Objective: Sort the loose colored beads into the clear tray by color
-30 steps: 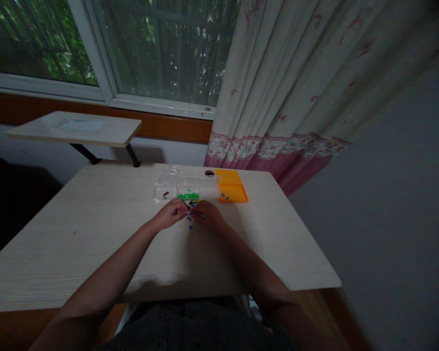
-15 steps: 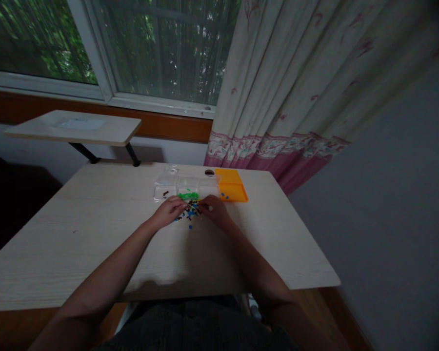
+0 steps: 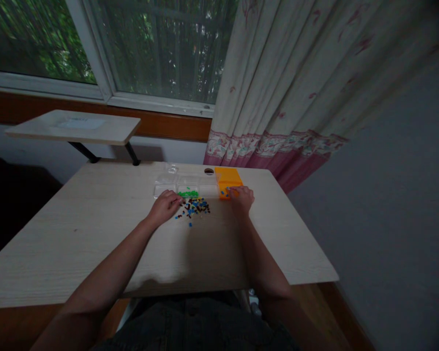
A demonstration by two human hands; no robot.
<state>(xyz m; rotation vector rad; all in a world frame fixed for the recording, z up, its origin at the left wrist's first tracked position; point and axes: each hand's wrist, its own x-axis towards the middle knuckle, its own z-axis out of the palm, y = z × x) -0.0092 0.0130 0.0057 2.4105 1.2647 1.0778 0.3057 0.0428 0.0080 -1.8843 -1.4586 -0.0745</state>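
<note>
A pile of small blue, brown and yellow plastic pieces [image 3: 195, 207] lies on the table, their exact kind too small to tell. My left hand [image 3: 164, 206] rests at the pile's left edge, its fingers pinched together; whatever they hold is hidden. Over the near part of the orange box [image 3: 229, 174] is my right hand [image 3: 243, 199], fingers closed, with a small blue piece [image 3: 227, 188] at the fingertips. A few other blue pieces [image 3: 222, 193] lie inside that box. Behind the pile, a clear compartment tray [image 3: 208, 189] holds green pieces [image 3: 188, 194] in its middle compartment.
One blue piece [image 3: 190, 224] lies apart, in front of the pile. A round cable hole [image 3: 209, 171] is set in the table [image 3: 278, 234] behind the tray. A raised shelf [image 3: 113, 129] stands at the back left, and a curtain [image 3: 270, 117] hangs behind.
My right hand has moved from the pile rightward to the orange box, uncovering the pile's right side. My left hand has shifted slightly left. A brown piece seen earlier in the left compartment no longer shows.
</note>
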